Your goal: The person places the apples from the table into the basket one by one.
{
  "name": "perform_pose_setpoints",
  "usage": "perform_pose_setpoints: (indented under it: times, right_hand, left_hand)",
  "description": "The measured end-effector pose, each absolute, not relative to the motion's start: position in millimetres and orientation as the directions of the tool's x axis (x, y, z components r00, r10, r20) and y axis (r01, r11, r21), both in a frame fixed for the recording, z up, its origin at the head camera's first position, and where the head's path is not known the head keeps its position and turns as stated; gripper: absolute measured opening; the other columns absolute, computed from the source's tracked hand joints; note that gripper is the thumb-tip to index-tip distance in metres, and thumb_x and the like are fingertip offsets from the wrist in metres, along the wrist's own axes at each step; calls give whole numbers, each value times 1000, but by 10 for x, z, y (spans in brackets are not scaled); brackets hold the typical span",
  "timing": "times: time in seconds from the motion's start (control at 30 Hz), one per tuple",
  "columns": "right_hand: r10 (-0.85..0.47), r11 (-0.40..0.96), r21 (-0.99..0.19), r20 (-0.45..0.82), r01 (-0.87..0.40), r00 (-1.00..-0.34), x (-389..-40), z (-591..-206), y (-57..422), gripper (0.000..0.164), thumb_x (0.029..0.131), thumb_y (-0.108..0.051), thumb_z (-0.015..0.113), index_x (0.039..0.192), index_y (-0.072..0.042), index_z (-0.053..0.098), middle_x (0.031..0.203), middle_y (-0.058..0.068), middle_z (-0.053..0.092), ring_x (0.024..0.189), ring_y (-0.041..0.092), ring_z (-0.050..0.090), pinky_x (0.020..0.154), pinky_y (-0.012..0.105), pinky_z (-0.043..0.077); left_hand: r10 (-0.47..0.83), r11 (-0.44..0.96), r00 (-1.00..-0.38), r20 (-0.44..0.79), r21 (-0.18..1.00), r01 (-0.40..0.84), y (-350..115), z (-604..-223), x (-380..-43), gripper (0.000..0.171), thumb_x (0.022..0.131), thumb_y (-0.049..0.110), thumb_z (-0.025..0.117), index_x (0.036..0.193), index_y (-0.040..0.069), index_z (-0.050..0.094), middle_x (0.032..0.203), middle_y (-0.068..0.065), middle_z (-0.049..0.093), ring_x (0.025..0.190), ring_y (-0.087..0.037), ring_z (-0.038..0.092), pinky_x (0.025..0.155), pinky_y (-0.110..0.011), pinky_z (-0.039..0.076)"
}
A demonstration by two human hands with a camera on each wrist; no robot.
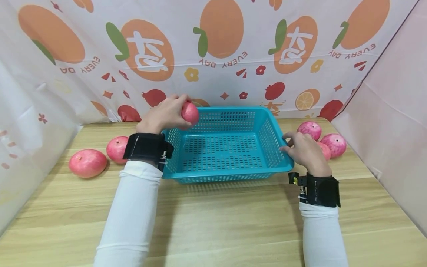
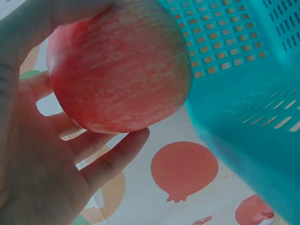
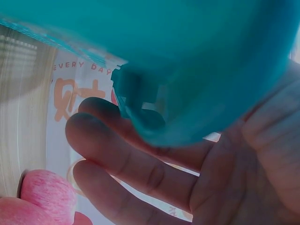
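A red apple (image 1: 190, 113) is held in my left hand (image 1: 163, 114), above the back left corner of a teal plastic basket (image 1: 221, 175). In the left wrist view the thumb and fingers lie around the apple (image 2: 122, 70), with the basket wall (image 2: 225, 42) close beside it. At the basket's right end, my right hand (image 1: 305, 150) grips the rim. The right wrist view shows its fingers (image 3: 136, 150) under the teal rim (image 3: 187, 126).
Two red apples (image 1: 88, 163) (image 1: 116, 149) rest on the wooden table (image 1: 233, 222) left of the basket. Right of it, near the right hand, lie pinkish apples (image 1: 309, 129) (image 1: 334, 145) and a partly hidden one (image 1: 324, 150). A fruit-printed curtain (image 1: 180, 48) hangs behind.
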State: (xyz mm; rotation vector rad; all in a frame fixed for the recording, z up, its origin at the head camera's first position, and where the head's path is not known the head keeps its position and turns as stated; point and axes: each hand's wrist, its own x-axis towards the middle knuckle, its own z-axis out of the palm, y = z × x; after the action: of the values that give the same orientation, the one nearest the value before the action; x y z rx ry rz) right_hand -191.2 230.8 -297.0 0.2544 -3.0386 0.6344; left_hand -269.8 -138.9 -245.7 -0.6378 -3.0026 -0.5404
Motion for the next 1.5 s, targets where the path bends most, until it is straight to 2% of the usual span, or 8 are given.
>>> perform_pose_setpoints:
  times: [0.5,0.87,1.17,1.5]
  right_hand:
    - [-155,903,-395,63,-167,-986,-1928,-2962,2301,44,82,-16,65,119,4,50,97,26,61,76,31,61,67,47,53]
    - [-146,901,-405,59,-158,-987,-1900,-2977,2321,45,82,-16,65,119,5,50,98,27,61,76,31,61,66,46,54]
    - [-143,903,-400,64,-157,-988,-1912,-2980,2323,45,82,-15,65,119,5,50,97,27,61,76,31,61,66,46,54]
    - [-148,907,-388,67,-162,-987,-1923,-2970,2313,44,82,-15,65,119,4,50,97,26,61,75,30,61,65,46,54]
  left_hand:
    - [415,860,-908,50,304,410,-1349,-2569,-2818,76,64,28,77,128,12,38,120,-14,43,102,-30,40,74,-49,49]
    - [424,849,-906,-18,357,390,-1260,-2656,-2913,76,64,23,77,129,12,39,117,-13,44,102,-30,40,73,-47,50]
    - [461,830,-887,2,353,432,-1264,-2737,-2945,71,66,22,76,125,7,40,119,-15,43,100,-32,42,76,-48,49]
    - [418,855,-908,-40,354,378,-1243,-2800,-2952,69,66,21,75,124,9,39,113,-15,48,98,-31,42,74,-48,49]
